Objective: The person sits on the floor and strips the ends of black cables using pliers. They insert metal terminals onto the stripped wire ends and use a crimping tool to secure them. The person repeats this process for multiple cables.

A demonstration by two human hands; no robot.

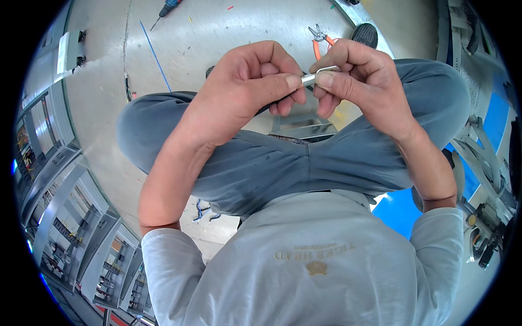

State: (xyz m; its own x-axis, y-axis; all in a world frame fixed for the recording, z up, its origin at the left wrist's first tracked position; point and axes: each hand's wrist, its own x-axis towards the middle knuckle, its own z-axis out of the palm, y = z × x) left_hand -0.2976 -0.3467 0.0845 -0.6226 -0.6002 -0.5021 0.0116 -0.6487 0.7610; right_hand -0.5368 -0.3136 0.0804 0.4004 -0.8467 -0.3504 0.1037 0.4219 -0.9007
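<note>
My left hand point(255, 79) and my right hand point(361, 79) meet above my lap, both closed in a pinch. Between the fingertips lies a small silvery metal piece point(309, 80), tube-like toward the left, with a pale looped edge at the right fingers; it resembles a cable lug. My right thumb and fingers grip its wider end. At its narrow end, where a coppery tint shows, my left thumb and forefinger close on what looks like a dark cable point(265, 110) that emerges below that hand. The fingers hide most of the joint.
Orange-handled cutters point(319, 44) lie on the floor beyond my right hand. A drill point(169, 7), a blue strand point(155, 55) and a short black cable point(127, 88) lie farther left. Metal cabinet frames point(70, 212) line the left side. A blue mat point(396, 211) shows at right.
</note>
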